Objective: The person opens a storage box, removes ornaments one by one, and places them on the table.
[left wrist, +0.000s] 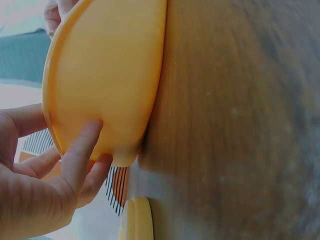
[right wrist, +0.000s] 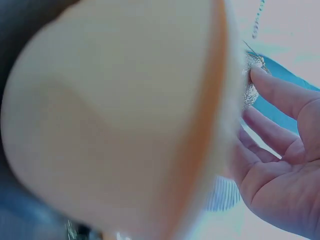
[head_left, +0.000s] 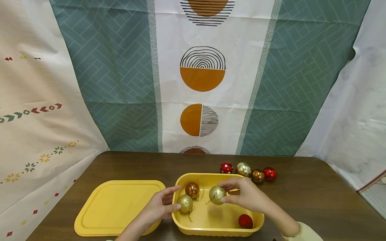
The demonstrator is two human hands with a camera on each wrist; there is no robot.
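Observation:
My right hand [head_left: 245,194] pinches a gold glitter bauble [head_left: 217,195] between thumb and fingers, over the inside of a yellow plastic box [head_left: 220,231]. In the right wrist view the glitter bauble [right wrist: 250,82] shows at the fingertips. With my left hand [head_left: 158,207] I hold the box's left end, the thumb over the rim; in the left wrist view the fingers lie against the outer wall [left wrist: 110,70]. Inside the box, a second gold glitter bauble [head_left: 185,203] sits by my left thumb, with a shiny copper bauble [head_left: 192,189] behind it. A dark red bauble [head_left: 245,221] lies at the front right corner.
A yellow lid [head_left: 114,207] lies flat on the dark wooden table [head_left: 301,194], left of the box. Behind the box stand a red dotted bauble [head_left: 226,168], a pale gold one [head_left: 243,169], a brown one [head_left: 257,175] and a shiny red one [head_left: 269,173]. Patterned cloth hangs behind.

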